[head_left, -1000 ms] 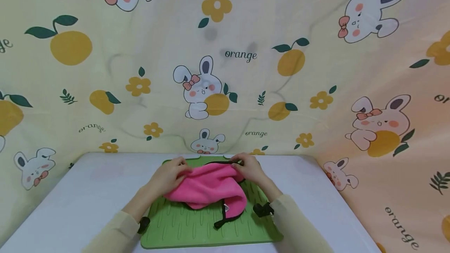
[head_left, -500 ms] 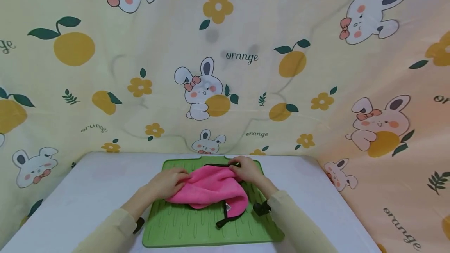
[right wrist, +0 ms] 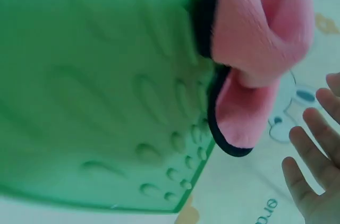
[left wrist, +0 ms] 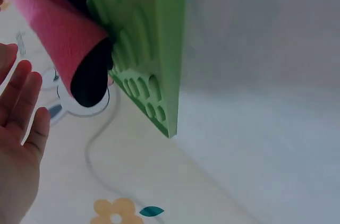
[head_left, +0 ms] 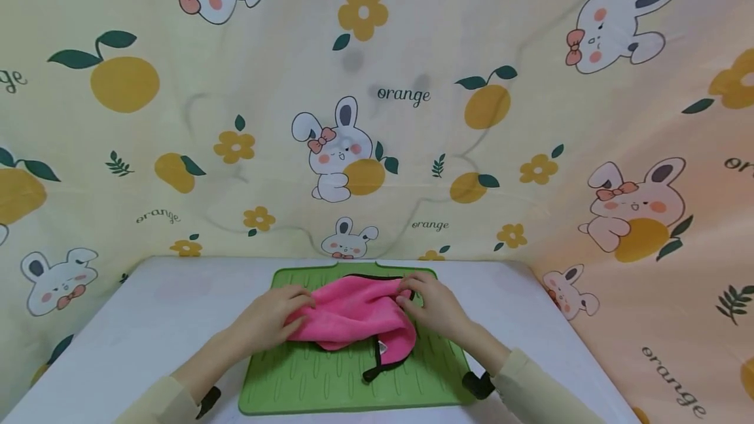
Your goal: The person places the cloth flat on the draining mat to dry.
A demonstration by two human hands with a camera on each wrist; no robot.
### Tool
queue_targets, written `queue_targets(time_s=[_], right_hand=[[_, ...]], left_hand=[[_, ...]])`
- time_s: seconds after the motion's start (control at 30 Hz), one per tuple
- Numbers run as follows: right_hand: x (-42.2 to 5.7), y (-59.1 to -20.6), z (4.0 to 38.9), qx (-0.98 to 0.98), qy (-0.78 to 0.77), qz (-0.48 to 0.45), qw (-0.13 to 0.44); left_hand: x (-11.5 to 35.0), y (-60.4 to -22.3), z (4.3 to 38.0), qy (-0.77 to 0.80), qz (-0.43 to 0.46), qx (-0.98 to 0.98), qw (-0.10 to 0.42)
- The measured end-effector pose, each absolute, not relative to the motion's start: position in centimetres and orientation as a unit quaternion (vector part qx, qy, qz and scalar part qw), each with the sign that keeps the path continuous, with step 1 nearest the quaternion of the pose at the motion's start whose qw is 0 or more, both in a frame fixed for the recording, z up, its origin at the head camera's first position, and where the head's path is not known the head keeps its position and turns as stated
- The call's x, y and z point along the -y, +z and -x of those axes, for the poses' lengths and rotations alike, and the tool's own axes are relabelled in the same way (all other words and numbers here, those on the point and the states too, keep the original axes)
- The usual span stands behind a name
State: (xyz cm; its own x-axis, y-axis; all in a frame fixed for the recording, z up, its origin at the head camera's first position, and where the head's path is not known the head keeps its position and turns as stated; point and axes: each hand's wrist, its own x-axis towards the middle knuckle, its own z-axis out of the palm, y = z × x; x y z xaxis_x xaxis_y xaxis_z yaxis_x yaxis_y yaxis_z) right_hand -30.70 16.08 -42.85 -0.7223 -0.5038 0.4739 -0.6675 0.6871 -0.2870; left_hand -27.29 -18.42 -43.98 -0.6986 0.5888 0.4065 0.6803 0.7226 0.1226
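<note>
A crumpled pink fleece piece with black edging [head_left: 353, 309] lies on a green ridged mat [head_left: 312, 388]. A small white label [head_left: 382, 347] and a black end [head_left: 370, 375] show at its near flap. My left hand [head_left: 268, 316] is at the fleece's left end, fingers spread; in the left wrist view its fingers [left wrist: 24, 94] are loosely extended and apart from the pink roll [left wrist: 64, 33]. My right hand [head_left: 438, 306] is over the fleece's right end. In the right wrist view, its fingers [right wrist: 313, 144] are straight, beside the folded pink fabric [right wrist: 260, 22].
The mat covers the middle of a white table [head_left: 177, 306]. Behind and at the sides hangs a cream curtain [head_left: 283, 51] printed with rabbits and oranges. Black wrist straps [head_left: 478, 385] show at both sleeves.
My right hand has let go of the fleece's top right edge and moved right. The left hand's fingers have loosened and spread, shifting slightly left. The fleece has barely moved.
</note>
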Motion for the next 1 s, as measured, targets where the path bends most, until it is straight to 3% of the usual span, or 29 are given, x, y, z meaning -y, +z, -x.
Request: queue_targets(time_s=[0.23,0.6,1.0], right_hand=[[-17.2,-43.4,28.0,0.901,0.195,-0.357,0.154],[-17.7,-45.5,27.6,0.908,0.185,-0.374,0.041],[-18.7,-44.6,28.6,0.881,0.244,-0.392,0.105]], left_hand=[[18.7,-45.0,26.3,-0.124,0.408,0.887,0.179],[18.4,-46.5,26.3,-0.095,0.438,0.88,0.161],[18.8,-44.9,27.0,-0.156,0.399,0.891,0.147]])
